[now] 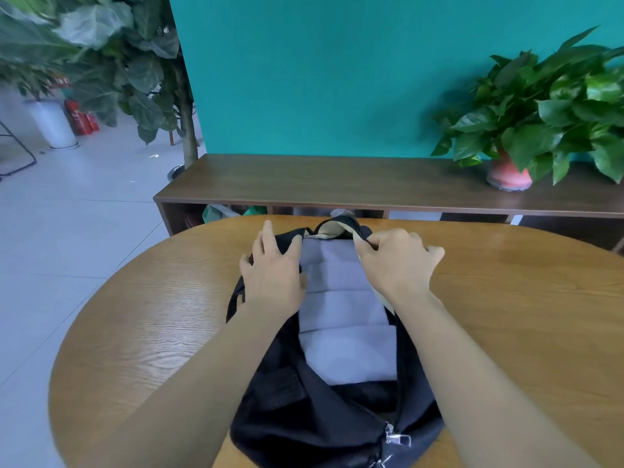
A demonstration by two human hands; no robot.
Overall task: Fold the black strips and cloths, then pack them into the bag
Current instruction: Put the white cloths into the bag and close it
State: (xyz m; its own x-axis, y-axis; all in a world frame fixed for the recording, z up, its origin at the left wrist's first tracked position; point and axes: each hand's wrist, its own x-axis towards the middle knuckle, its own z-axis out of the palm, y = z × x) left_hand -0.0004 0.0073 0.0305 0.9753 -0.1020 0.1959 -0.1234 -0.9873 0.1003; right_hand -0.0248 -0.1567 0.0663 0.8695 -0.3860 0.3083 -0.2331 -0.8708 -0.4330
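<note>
Wooden table (506,298), teal wall (320,79), possibly office

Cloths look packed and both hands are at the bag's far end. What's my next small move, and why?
Probably draw the bag edges together at the far end: folded cloths already lie inside, right hand pinches the rim, left hand rests on the other edge, and the zipper pull sits at the near end.

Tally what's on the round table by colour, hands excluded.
Black: 1, the bag
Grey: 4, folded cloths lined up in its opening
Total: 5
</note>
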